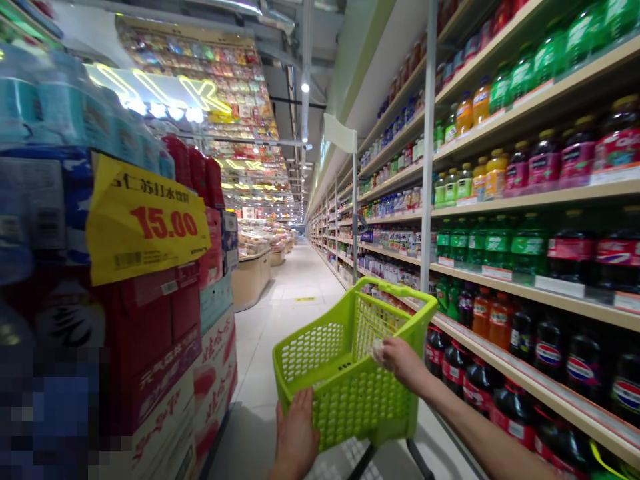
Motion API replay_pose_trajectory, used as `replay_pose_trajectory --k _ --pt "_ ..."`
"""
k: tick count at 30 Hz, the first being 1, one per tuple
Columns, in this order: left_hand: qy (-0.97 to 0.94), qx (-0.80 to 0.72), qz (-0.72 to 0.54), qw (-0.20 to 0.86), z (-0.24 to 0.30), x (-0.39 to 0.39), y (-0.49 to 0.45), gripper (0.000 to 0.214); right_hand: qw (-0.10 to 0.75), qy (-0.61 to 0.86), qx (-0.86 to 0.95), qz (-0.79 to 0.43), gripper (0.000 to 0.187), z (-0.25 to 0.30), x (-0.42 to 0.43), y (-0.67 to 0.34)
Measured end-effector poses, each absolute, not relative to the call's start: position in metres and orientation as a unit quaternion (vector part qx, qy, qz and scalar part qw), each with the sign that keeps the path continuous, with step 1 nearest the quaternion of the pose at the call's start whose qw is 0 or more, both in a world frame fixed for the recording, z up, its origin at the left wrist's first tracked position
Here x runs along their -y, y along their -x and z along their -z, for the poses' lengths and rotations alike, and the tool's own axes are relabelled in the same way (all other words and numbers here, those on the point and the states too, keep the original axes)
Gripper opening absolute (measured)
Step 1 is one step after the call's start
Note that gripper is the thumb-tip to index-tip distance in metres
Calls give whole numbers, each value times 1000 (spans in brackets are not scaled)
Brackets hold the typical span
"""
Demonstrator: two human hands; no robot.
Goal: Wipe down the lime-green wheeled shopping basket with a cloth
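Note:
A bright green plastic shopping cart (370, 400) with a perforated basket stands in front of me, turned at an angle in the aisle. Nothing shows on the visible part of its basket floor. My left hand (299, 427) is closed over the near rim, close to the left corner, with its fingers together and the thumb partly hidden. Farther right along the same rim, my right hand (400, 361) is closed at the edge. A small whitish, crumpled-looking bit (379, 349) shows at its fingertips, too blurred to name.
Shelves of bottled drinks (530, 240) line the right side. At left rise stacked drink cartons (165, 333) with a yellow price sign (150, 220) reading 15.00. The tiled aisle (295, 267) runs ahead past low display bins (253, 277).

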State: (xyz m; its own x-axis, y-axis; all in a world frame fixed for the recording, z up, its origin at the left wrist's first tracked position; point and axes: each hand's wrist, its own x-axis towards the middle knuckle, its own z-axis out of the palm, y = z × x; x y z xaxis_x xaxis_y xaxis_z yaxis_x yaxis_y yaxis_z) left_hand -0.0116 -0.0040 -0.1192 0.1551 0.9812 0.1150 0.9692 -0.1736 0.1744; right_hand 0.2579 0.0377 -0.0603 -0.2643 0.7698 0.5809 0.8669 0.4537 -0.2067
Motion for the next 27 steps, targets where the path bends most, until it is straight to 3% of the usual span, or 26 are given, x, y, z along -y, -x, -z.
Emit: replay_pose_trajectory --k 7,11,14,18,23,27 --pt "-810 -551 -171 106 133 7 -22 75 288 438 852 4 25 117 -38 -181" --pt "-828 -526 -174 85 121 1 -16 64 418 492 764 11 46 135 -44 -195" --pt "-849 -501 -152 74 116 -3 -19 49 517 561 645 47 42 150 -54 -210" --pt "-854 -491 -151 85 120 6 -36 49 547 566 613 63 42 177 -46 -195" --pt "-876 -451 -145 88 126 9 -31 55 576 565 590 34 45 161 -22 -208" --pt "-819 -553 -154 28 125 -13 2 44 587 620 520 -13 38 135 -15 -241"
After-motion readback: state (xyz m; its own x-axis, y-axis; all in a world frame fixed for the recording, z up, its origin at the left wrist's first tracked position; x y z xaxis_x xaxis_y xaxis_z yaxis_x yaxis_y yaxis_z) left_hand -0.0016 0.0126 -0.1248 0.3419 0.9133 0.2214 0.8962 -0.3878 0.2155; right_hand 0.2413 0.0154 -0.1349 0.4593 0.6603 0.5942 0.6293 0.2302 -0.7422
